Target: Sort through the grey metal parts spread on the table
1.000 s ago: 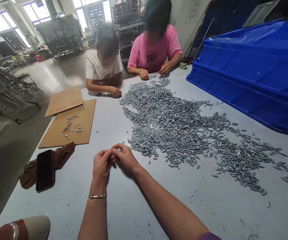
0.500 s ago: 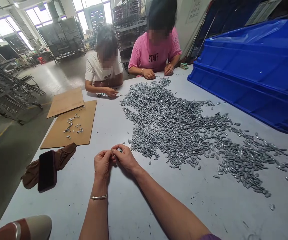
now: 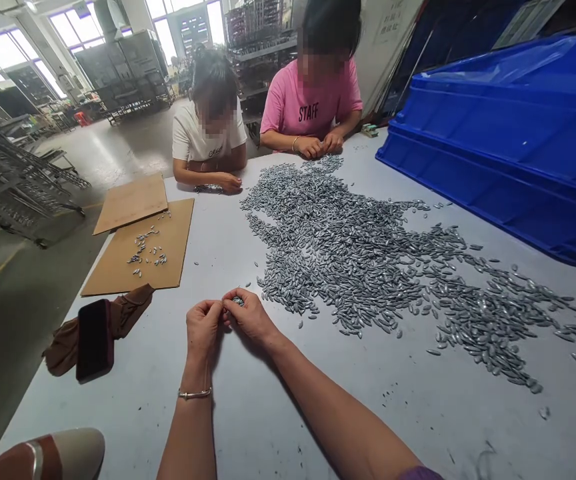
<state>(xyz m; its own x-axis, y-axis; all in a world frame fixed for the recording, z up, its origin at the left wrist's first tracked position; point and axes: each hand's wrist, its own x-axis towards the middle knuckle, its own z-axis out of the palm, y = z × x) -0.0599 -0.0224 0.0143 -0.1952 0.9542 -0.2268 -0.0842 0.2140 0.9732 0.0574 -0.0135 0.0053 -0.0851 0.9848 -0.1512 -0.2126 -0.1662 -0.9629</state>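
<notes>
Fingertip to fingertip, my two hands meet over the white table, just left of the front of a wide heap of small silver-grey pointed-oval pieces [image 3: 348, 253]. My left hand [image 3: 204, 328] is closed in a pinch; whatever sits between thumb and finger is hidden. Curled beside it, my right hand [image 3: 251, 318] has a few of the grey pieces [image 3: 239, 301] showing inside its fingers. A few loose pieces lie between my right hand and the heap.
At left are two brown boards [image 3: 141, 257], the nearer with scattered pieces, and a phone [image 3: 95, 340] on a brown cloth [image 3: 61, 350]. Blue crates [image 3: 498, 153] stand at right. Two co-workers sit across, their hands [image 3: 318, 146] near the heap. A rounded object [image 3: 71, 453] occupies the lower-left corner.
My hands stay almost in place, still pinched together. Across the table, the pink-shirted co-worker's hands have come together, and the white-shirted co-worker's outstretched fingers have curled in.
</notes>
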